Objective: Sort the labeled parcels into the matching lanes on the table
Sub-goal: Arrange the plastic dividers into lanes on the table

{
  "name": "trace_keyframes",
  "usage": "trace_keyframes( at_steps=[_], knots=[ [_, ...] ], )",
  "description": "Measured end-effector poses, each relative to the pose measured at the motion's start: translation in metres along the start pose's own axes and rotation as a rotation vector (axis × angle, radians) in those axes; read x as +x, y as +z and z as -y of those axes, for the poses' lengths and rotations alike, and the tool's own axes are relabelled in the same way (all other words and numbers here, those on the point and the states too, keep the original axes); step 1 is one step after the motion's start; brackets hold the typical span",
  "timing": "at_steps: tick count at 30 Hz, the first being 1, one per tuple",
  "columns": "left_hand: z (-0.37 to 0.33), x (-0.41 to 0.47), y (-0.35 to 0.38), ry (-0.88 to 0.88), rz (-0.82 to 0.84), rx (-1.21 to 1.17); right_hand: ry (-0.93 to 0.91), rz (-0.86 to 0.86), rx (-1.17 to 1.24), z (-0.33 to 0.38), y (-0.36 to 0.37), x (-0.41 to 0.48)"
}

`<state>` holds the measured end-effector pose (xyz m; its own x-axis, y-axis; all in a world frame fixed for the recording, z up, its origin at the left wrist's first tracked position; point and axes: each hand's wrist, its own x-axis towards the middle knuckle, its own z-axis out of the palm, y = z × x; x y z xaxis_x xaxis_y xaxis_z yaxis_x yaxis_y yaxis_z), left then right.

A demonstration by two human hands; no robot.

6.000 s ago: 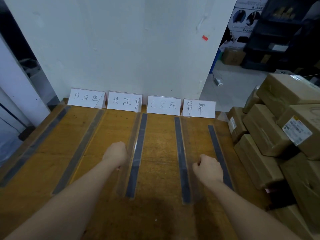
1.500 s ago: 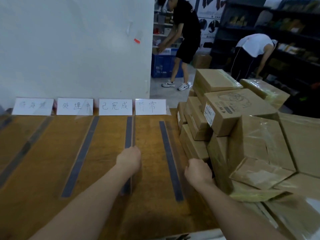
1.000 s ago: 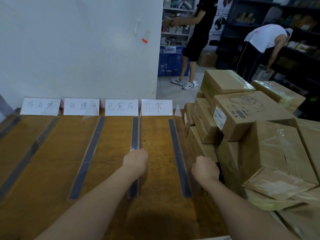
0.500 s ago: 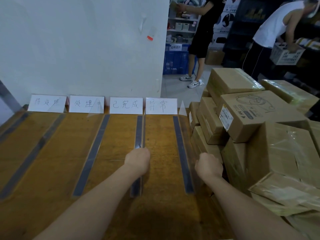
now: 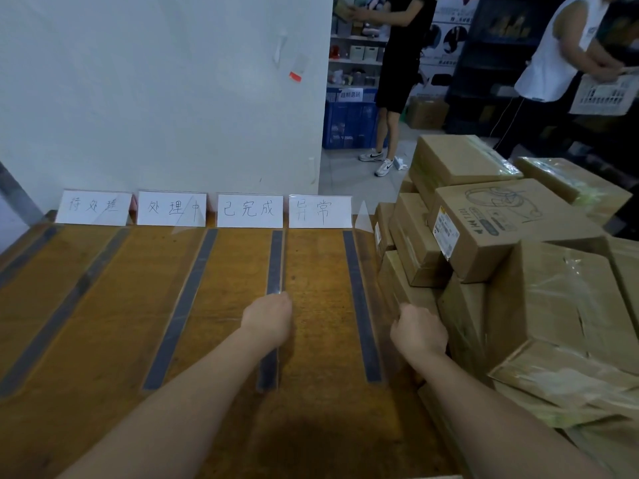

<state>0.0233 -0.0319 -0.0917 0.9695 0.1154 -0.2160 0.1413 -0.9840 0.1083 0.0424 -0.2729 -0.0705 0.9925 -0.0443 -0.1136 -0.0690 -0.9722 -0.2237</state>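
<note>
A wooden table (image 5: 103, 305) is split into lanes by dark strips (image 5: 356, 288) and clear dividers. Several white handwritten lane signs (image 5: 249, 209) stand along its far edge. A pile of brown cardboard parcels (image 5: 560, 299) rises at the table's right side, and the box on top (image 5: 501, 223) carries a white shipping label. My left hand (image 5: 268, 319) is a fist lying on the middle divider strip, with nothing seen in it. My right hand (image 5: 420, 331) is also curled into a fist, just left of the parcel pile and at the right lane's edge. Its fingers are hidden.
A white wall (image 5: 173, 98) stands right behind the signs. Past the wall's edge, two people (image 5: 397, 63) stand on the floor beside shelves and a blue crate (image 5: 349, 126). One of them carries a white basket (image 5: 601, 95).
Over the last second my view has crept left and up a little. Both fists have kept their places on the table. The people behind have shifted, one now carrying a basket.
</note>
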Motion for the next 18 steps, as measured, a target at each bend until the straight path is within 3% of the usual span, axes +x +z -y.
trace_keyframes(
  at_steps=[18],
  knots=[
    [0.0007,0.0037,0.0028,-0.001,-0.028,-0.017,-0.052,-0.014,0.002,-0.0057,0.0046,0.0044]
  ],
)
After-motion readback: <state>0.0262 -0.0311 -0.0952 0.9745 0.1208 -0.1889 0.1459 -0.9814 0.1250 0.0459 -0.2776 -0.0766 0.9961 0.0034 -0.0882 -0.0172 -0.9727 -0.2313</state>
